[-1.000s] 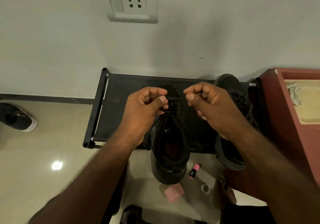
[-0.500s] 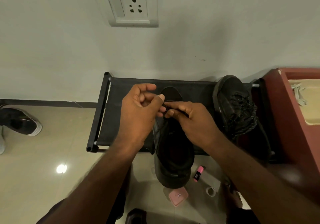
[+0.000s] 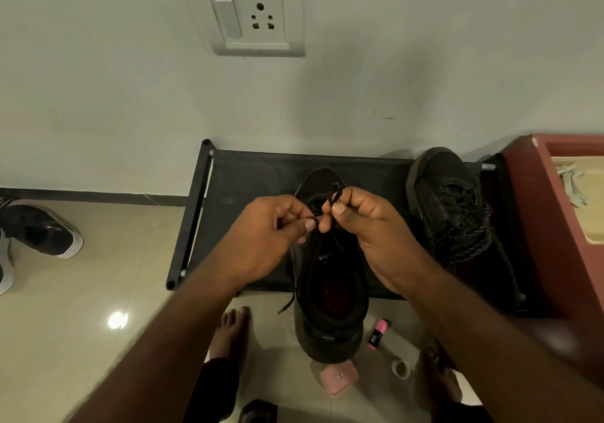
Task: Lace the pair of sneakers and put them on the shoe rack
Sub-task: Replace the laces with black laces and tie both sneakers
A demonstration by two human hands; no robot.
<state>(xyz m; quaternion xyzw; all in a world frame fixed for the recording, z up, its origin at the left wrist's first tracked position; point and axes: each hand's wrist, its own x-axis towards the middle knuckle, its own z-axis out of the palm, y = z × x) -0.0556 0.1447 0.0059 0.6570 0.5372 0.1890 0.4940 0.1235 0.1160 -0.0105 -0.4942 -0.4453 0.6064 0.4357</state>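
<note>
A black sneaker [image 3: 330,301] lies with its toe on the black shoe rack [image 3: 248,177] and its heel hanging over the front edge. My left hand [image 3: 268,236] and my right hand [image 3: 369,226] hover over its tongue, each pinching the black shoelace [image 3: 335,192]. A loop of lace sticks up between my fingers, and a loose end dangles at the shoe's left side. The second black sneaker [image 3: 447,206], laced, rests on the rack at the right.
A red-brown cabinet [image 3: 552,226] stands against the rack's right end. On the floor below lie a pink marker [image 3: 378,333], a pink box [image 3: 338,377] and a tape roll [image 3: 401,368]. My bare feet stand there. Another shoe [image 3: 42,229] sits far left.
My hands have come together over the tongue and then lifted slightly, pulling a lace loop up between the fingers. The view has shifted down a little.
</note>
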